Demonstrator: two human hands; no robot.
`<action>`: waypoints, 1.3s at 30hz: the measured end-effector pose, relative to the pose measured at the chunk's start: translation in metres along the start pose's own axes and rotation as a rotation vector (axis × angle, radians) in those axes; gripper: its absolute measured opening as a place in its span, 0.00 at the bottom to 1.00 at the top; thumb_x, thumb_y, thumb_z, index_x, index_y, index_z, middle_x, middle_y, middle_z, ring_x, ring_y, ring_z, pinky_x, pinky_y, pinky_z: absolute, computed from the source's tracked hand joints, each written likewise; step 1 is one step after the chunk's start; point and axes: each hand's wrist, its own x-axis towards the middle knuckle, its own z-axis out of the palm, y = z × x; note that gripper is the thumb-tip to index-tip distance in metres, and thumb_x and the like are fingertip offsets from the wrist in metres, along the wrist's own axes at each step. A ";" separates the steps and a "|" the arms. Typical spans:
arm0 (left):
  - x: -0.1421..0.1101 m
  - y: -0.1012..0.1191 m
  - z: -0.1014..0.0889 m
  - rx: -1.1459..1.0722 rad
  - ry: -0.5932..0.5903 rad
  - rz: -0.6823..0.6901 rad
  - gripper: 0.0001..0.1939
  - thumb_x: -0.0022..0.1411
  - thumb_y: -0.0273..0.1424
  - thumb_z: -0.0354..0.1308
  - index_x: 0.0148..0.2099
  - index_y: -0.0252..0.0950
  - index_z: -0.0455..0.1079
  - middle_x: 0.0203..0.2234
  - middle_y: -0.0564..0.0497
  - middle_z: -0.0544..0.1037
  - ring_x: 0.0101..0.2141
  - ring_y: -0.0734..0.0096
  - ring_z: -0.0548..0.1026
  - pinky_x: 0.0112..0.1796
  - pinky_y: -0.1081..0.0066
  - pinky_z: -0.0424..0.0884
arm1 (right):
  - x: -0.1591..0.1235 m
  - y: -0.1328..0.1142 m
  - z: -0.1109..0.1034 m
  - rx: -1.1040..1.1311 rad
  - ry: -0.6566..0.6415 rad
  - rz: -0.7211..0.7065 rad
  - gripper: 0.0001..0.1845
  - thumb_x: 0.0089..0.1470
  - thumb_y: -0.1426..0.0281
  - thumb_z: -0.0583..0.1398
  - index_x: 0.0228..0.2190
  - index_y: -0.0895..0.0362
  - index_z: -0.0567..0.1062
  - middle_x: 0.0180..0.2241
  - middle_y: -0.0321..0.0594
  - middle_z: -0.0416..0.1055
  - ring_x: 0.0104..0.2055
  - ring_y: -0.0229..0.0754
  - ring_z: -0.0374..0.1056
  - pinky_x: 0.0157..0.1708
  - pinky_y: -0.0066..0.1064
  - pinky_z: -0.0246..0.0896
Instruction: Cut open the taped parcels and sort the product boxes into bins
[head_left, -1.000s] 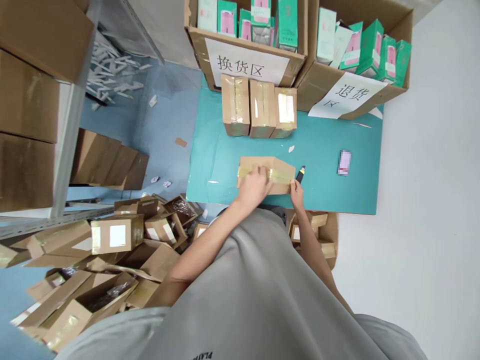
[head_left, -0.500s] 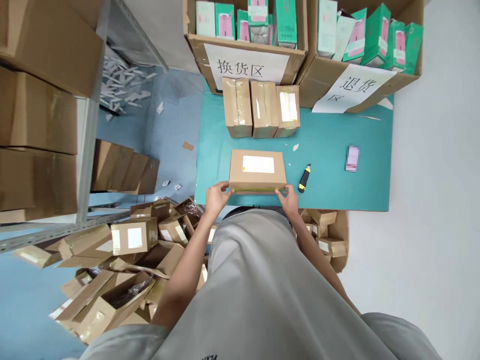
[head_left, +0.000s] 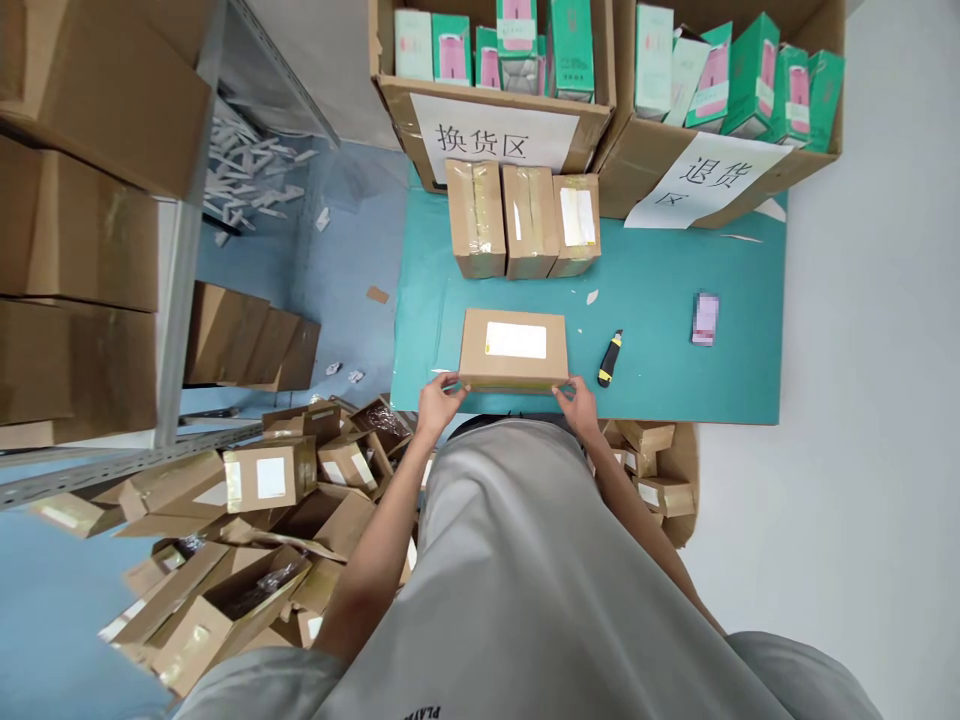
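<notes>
A brown cardboard box point(head_left: 513, 349) with a white label on top lies flat near the front edge of the teal table point(head_left: 660, 300). My left hand point(head_left: 439, 396) grips its near left corner. My right hand point(head_left: 577, 400) grips its near right corner. Both hands have their fingers curled on the box's front edge. A yellow and black utility knife point(head_left: 608, 358) lies on the table just right of the box, apart from my right hand.
Three taped boxes point(head_left: 523, 218) stand in a row at the table's back. Two big cartons point(head_left: 495, 130) with green product boxes and paper signs stand behind them. A small pink item point(head_left: 704, 318) lies at right. Opened boxes point(head_left: 247, 530) pile on the floor at left, beside a shelf point(head_left: 75, 200).
One second ago the box lay taped side up under my left hand. It has been turned label side up, and both hands now hold its near corners.
</notes>
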 end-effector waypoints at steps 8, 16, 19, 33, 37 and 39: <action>0.019 0.039 -0.011 -0.027 0.026 0.225 0.33 0.63 0.36 0.75 0.68 0.34 0.75 0.57 0.38 0.86 0.56 0.51 0.85 0.58 0.53 0.84 | 0.023 -0.045 -0.022 0.137 0.047 -0.151 0.28 0.67 0.40 0.62 0.49 0.51 0.76 0.60 0.54 0.82 0.64 0.58 0.79 0.64 0.53 0.77; 0.005 0.004 -0.015 0.081 -0.191 0.364 0.52 0.56 0.46 0.81 0.78 0.42 0.68 0.64 0.40 0.78 0.64 0.45 0.80 0.64 0.49 0.80 | 0.002 -0.022 -0.015 0.004 -0.148 -0.042 0.67 0.43 0.51 0.81 0.75 0.53 0.61 0.73 0.57 0.70 0.72 0.67 0.71 0.70 0.61 0.71; 0.004 -0.003 -0.011 0.048 -0.224 0.357 0.59 0.54 0.48 0.82 0.81 0.41 0.63 0.70 0.36 0.74 0.65 0.43 0.79 0.65 0.49 0.78 | -0.004 -0.024 -0.013 -0.049 -0.135 -0.072 0.71 0.44 0.53 0.80 0.80 0.53 0.55 0.77 0.55 0.65 0.75 0.68 0.68 0.74 0.61 0.67; 0.051 0.061 0.015 0.337 -0.006 0.133 0.38 0.71 0.56 0.66 0.71 0.35 0.78 0.49 0.38 0.89 0.50 0.48 0.85 0.57 0.59 0.75 | 0.083 -0.048 -0.022 -0.096 -0.053 0.022 0.33 0.63 0.36 0.65 0.44 0.52 0.88 0.45 0.48 0.89 0.52 0.62 0.84 0.58 0.52 0.78; 0.070 0.060 0.024 0.386 -0.033 0.091 0.36 0.73 0.58 0.62 0.64 0.34 0.83 0.46 0.36 0.89 0.49 0.47 0.85 0.55 0.60 0.74 | 0.109 -0.040 -0.014 -0.141 -0.087 0.077 0.33 0.60 0.34 0.67 0.33 0.52 0.87 0.35 0.46 0.88 0.50 0.62 0.85 0.56 0.48 0.78; 0.074 0.060 0.024 0.406 -0.048 0.081 0.35 0.73 0.58 0.61 0.63 0.34 0.83 0.47 0.36 0.89 0.49 0.46 0.85 0.54 0.61 0.74 | 0.115 -0.039 -0.013 -0.134 -0.107 0.108 0.32 0.60 0.36 0.68 0.30 0.52 0.86 0.33 0.46 0.87 0.49 0.62 0.86 0.55 0.47 0.78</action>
